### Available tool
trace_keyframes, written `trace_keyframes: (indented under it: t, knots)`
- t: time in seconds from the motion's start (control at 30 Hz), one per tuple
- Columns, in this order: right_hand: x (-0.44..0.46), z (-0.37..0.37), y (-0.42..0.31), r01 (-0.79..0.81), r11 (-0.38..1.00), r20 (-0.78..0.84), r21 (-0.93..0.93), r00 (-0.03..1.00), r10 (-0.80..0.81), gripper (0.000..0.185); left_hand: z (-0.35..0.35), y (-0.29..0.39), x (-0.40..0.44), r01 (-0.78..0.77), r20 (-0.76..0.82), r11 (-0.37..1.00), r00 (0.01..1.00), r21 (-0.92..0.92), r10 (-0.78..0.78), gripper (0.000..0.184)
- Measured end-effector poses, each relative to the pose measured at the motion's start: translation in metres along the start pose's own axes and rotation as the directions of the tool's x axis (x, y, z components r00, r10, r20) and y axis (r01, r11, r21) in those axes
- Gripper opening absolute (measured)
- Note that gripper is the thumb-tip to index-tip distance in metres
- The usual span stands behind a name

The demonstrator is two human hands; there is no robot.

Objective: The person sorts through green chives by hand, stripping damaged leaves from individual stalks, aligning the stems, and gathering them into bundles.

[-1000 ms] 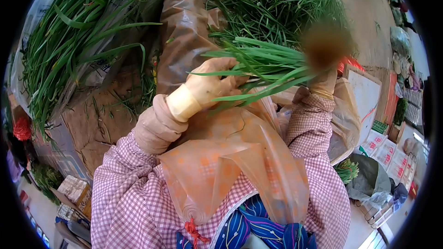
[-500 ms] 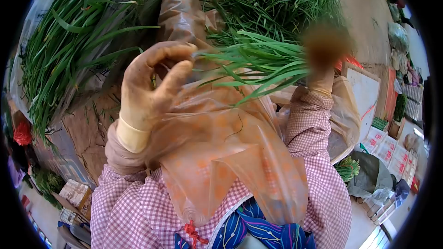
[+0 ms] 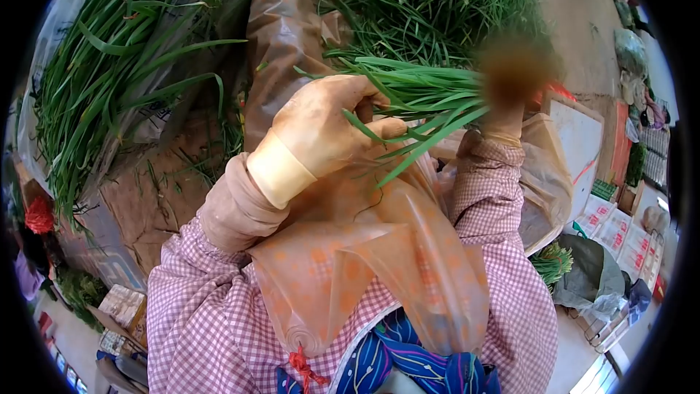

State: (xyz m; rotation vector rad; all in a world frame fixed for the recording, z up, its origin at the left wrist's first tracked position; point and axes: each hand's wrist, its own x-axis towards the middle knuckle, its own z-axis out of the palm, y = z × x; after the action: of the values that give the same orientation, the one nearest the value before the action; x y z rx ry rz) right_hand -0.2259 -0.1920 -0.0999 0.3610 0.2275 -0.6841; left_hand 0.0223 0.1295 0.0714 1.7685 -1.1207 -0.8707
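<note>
A bunch of garlic chives [image 3: 430, 91] points leftward from my right hand [image 3: 516, 73], which grips its other end. That hand is a brown blur, so its fingers do not show separately. My left hand [image 3: 332, 117], in a stained pale rubber glove, is at the leaf tips. Its thumb and curled fingers are apart, and a few leaves run between and across them. Beneath both hands, an orange-patterned plastic apron [image 3: 364, 248] covers my lap.
A big heap of green leaves [image 3: 430, 7] lies ahead. More long leaves [image 3: 95, 80] rest in clear plastic at left. Cardboard [image 3: 146, 204] covers the floor there. At right are a white board [image 3: 572, 146], white boxes with red print [image 3: 620, 241] and a dark green sack [image 3: 590, 277].
My left hand has moved right, from short of the leaf tips to among them. My right hand and the bunch have stayed nearly in place.
</note>
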Motion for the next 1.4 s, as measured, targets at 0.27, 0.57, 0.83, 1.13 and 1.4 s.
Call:
trace_keyframes:
  t: [0.27,0.57,0.83,1.13,1.4]
  knots:
    - [-0.004,0.005,0.017,0.191,0.875,0.002,-0.445,0.977,-0.213,0.013,0.014,-0.014,0.014,-0.198,-0.04,0.98,0.98,-0.01,0.197,0.023]
    - [0.01,0.02,0.01,0.234,0.794,0.064,-0.562,0.969,-0.24,0.014,-0.041,-0.041,-0.004,0.078,-0.277,0.805,0.916,-0.588,-0.291,0.016]
    - [0.038,0.041,0.016,0.22,0.76,0.099,-0.612,0.974,-0.203,0.015,-0.042,-0.046,-0.039,0.283,-0.208,0.885,0.903,-0.369,-0.376,0.02]
    - [0.041,0.037,0.026,0.176,0.742,0.069,-0.647,0.983,-0.173,0.017,-0.002,-0.031,-0.001,-0.113,-0.248,0.974,0.955,0.195,0.161,0.038]
    - [0.028,0.022,0.03,0.166,0.761,0.04,-0.627,0.983,-0.181,0.018,0.022,-0.04,0.022,-0.136,-0.14,0.967,0.976,0.217,0.168,0.016]
